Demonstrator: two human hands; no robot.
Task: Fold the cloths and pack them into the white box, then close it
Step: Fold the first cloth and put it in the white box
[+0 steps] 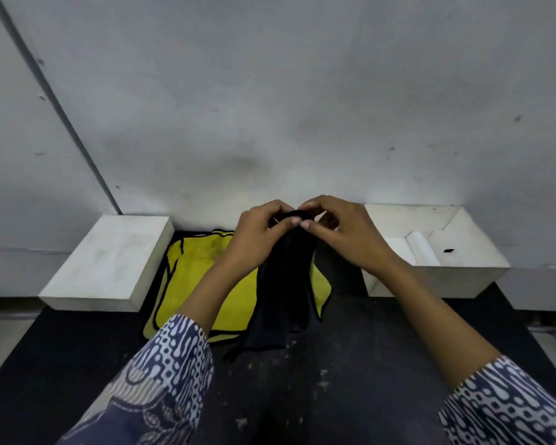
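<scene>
Both hands, left (257, 234) and right (344, 234), pinch a black cloth (283, 284) hanging over the yellow cloth (206, 277) beneath them.

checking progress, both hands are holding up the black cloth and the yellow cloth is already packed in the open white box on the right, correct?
Not quite. In the head view both hands do hold up the black cloth, but the yellow cloth lies on the dark table, left of the open white box, not in it.
</scene>
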